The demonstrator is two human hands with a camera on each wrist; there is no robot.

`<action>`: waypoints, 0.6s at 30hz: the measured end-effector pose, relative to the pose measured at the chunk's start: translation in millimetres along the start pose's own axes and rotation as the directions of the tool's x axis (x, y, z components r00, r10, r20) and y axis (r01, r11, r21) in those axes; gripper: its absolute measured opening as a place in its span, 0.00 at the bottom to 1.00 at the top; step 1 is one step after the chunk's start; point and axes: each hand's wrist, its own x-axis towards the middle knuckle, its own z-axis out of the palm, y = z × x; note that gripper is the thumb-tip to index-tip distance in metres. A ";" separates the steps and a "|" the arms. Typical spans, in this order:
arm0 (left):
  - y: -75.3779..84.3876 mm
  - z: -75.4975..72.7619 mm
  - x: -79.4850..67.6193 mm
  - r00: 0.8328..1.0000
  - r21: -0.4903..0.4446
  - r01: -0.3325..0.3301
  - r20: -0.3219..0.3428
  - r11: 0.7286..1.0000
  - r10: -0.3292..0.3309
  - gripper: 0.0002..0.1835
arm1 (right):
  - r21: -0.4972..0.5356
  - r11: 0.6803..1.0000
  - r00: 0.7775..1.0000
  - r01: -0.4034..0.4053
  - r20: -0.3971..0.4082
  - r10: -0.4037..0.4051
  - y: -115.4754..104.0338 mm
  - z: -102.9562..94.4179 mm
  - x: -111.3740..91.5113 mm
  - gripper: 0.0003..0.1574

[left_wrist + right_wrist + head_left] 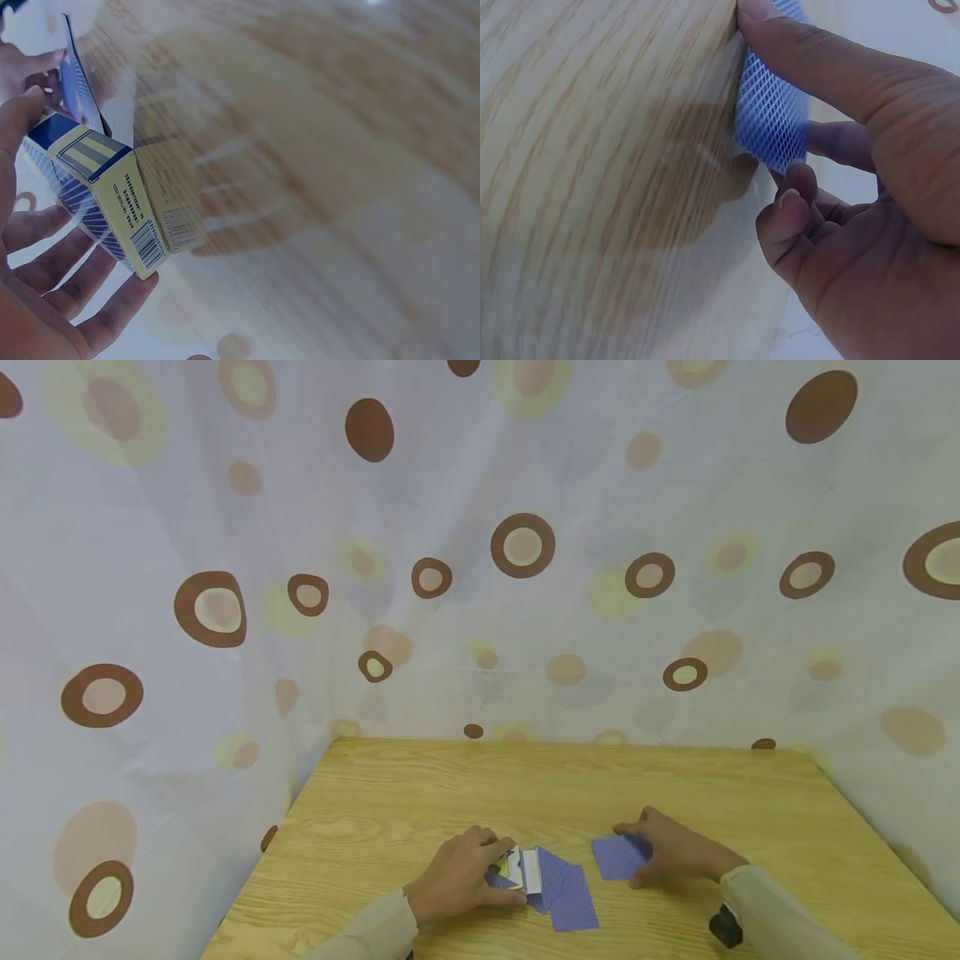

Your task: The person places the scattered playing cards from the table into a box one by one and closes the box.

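The right hand [678, 849] pinches a flat blue-patterned paper card [617, 857] by its near and far edges, to the right of the yellow-and-blue cardboard box [112, 193] which the left hand [459, 878] grips, with loose blue-patterned cards [576, 903] lying between them.

worktop [450, 785]: pale wood grain, glossy | left of midway between its side edges, well off the far edge: card box [112, 195], resting on the wood | about midway: overlapping blue-backed cards [564, 889], against the box's right side | right of midway: another blue-backed card [617, 858] (whether flat on the wood, cannot tell)
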 end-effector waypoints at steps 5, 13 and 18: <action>-1.2 2.0 -0.5 1.000 0.007 -0.012 -0.007 1.000 0.012 0.42 | -0.016 0.999 0.999 0.029 -0.017 -0.029 1.7 0.9 -2.1 0.51; -1.6 3.7 -0.9 1.000 -0.019 0.001 -0.003 1.000 -0.001 0.42 | -0.056 0.998 0.999 0.034 -0.021 -0.036 3.2 3.6 -5.4 0.57; -2.7 3.6 -0.5 1.000 -0.027 -0.005 -0.009 1.000 0.004 0.42 | -0.024 0.999 0.999 0.031 0.027 -0.030 -1.2 -0.7 -10.5 0.60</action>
